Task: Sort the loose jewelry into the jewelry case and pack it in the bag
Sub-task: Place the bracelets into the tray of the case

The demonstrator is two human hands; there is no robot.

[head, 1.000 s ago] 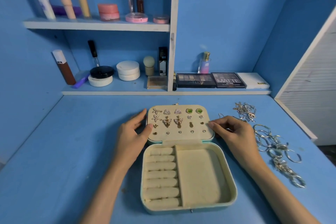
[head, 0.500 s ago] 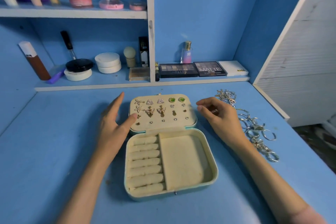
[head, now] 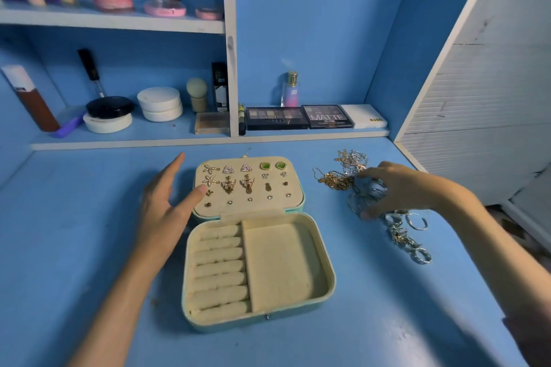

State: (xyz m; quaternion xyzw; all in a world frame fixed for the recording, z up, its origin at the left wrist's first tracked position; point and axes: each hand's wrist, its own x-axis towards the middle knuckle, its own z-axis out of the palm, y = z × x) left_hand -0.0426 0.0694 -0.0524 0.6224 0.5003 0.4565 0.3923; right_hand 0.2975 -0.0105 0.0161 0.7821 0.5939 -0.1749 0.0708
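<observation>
Readable: "MATTE" palette (head: pixel 326 117), "NUDES" palette (head: pixel 275 118) and "SB" bottle (head: pixel 292 92), all on the shelf (head: pixel 149 143) behind the jewelry case (head: pixel 328 280). Case lies open flat, long axis near-to-far, lid (head: pixel 238 209) with earrings at far end. Left hand (head: pixel 161 214) is left of case, fingers straight, holding nothing, thumb touching lid edge. Right hand (head: pixel 402 188) is right of case, fingers clawed over loose jewelry (head: pixel 408 241); can't tell if anything is gripped.
</observation>
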